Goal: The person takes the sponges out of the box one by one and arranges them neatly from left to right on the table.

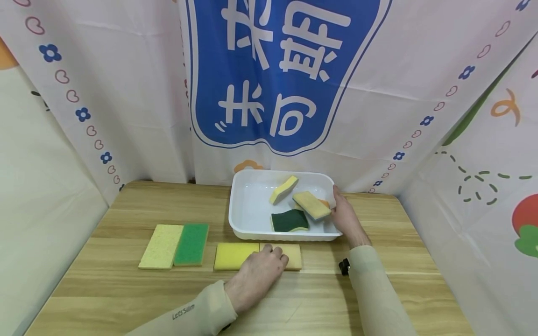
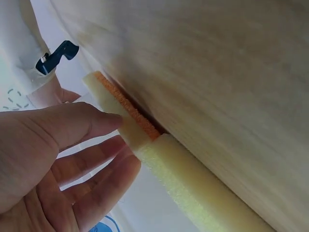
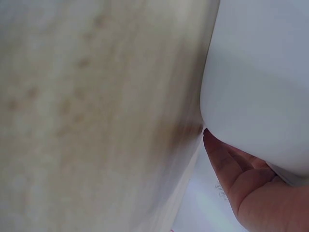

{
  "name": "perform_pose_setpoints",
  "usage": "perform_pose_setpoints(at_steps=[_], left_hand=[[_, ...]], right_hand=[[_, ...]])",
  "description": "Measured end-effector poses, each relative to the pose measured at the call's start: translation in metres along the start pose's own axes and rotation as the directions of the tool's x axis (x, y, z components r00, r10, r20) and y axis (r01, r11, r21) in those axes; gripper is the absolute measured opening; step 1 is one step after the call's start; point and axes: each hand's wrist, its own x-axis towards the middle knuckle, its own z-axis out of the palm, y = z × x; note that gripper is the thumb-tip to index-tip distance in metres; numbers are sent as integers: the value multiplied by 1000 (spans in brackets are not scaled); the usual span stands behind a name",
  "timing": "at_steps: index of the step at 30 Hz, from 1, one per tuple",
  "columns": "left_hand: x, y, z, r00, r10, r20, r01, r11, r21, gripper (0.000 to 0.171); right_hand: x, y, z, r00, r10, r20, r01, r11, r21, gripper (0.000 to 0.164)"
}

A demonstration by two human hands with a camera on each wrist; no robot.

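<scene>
My left hand (image 1: 259, 275) is over a cream sponge (image 1: 295, 256) with an orange layer underneath. In the left wrist view, its thumb (image 2: 104, 123) lies against the sponge's near side, and bent fingers meet the top. End to end with that sponge lies a yellow sponge (image 1: 237, 255). At the right end of a white plastic tray (image 1: 248, 233), my right hand (image 1: 346, 219) holds the wall. The right wrist view shows that hand (image 3: 251, 183) against the tray's outer side, a fingertip low by the base. Inside are a pale yellow sponge (image 1: 283, 190), a dark green one (image 1: 290, 220) and a tilted beige one (image 1: 311, 204).
To the left, a pale yellow sponge (image 1: 161, 246) and a green-topped sponge (image 1: 191, 245) lie side by side on the wooden table (image 1: 105, 289). Behind the tray hangs a white curtain (image 1: 143, 93) with a blue printed panel. More printed cloth stands along both sides.
</scene>
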Motion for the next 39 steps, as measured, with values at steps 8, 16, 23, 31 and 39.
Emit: perform_pose_setpoints(at_steps=[8,16,23,31,39], left_hand=[[-3,-7,-9,996,-1,-90,-4,998,-55,26],[2,-26,-15,981,7,-192,-35,989,-142,26],[3,-48,-15,983,-54,-178,0,957,-291,34],[-5,-81,-7,976,-142,-165,73,928,-365,28],[-16,-108,3,971,-176,-163,90,897,-434,25]], right_hand=[[-2,-1,0,1000,1,0,-1,1000,1,87],[-3,-2,-1,1000,19,8,-19,1000,16,89],[-3,-3,-2,999,29,19,-30,1000,8,90],[-1,-3,0,999,33,10,-33,999,-14,89],[-2,-4,-1,999,44,14,-44,999,0,90]])
